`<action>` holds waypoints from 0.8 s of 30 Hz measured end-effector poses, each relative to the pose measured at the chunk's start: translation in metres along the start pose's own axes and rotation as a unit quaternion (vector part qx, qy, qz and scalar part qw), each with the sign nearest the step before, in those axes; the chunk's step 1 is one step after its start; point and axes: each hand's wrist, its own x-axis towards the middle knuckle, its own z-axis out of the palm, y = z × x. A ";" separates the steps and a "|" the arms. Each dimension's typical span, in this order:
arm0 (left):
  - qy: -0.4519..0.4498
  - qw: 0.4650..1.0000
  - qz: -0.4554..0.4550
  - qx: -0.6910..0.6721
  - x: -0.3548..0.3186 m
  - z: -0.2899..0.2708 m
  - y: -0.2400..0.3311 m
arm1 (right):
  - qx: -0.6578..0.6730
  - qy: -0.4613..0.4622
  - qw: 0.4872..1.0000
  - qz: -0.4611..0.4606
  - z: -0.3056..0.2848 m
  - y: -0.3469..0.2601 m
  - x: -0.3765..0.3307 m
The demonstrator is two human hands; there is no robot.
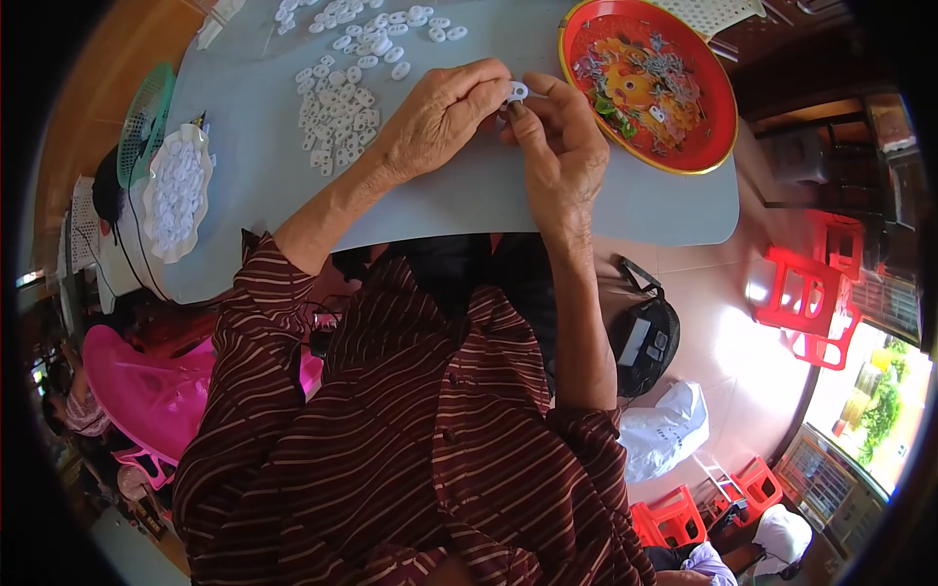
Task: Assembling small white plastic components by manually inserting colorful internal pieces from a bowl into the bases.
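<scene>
Well, we hold one small white piece (518,91) over the grey-blue desk (440,207), just left of a round red tray (723,103). The fingers of our left hand (442,117) close narrowly on the piece's left end, and those of our right hand (567,146) pinch its right side, the thumb beneath. Small grey bits (667,73) lie scattered in the tray. To our left, similar white pieces (339,117) spread loosely across the desk, and more fill a scalloped white dish (207,164) beside a green basket (147,112).
</scene>
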 end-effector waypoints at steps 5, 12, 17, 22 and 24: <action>0.017 1.000 0.013 0.005 -0.001 0.002 0.002 | 0.009 0.011 1.000 -0.017 0.001 0.002 -0.001; -0.013 1.000 -0.007 0.023 0.001 -0.001 0.004 | -0.003 0.008 1.000 -0.015 0.000 0.005 -0.002; -0.004 0.999 -0.023 -0.022 0.001 0.002 -0.005 | 0.006 -0.007 0.999 -0.032 0.003 0.008 -0.001; -0.012 0.998 -0.047 -0.033 0.000 0.001 -0.006 | 0.019 -0.006 0.998 -0.055 0.006 0.012 0.000; -0.005 0.999 -0.039 -0.001 -0.001 0.001 0.001 | 0.012 -0.038 0.999 -0.032 0.002 0.012 0.000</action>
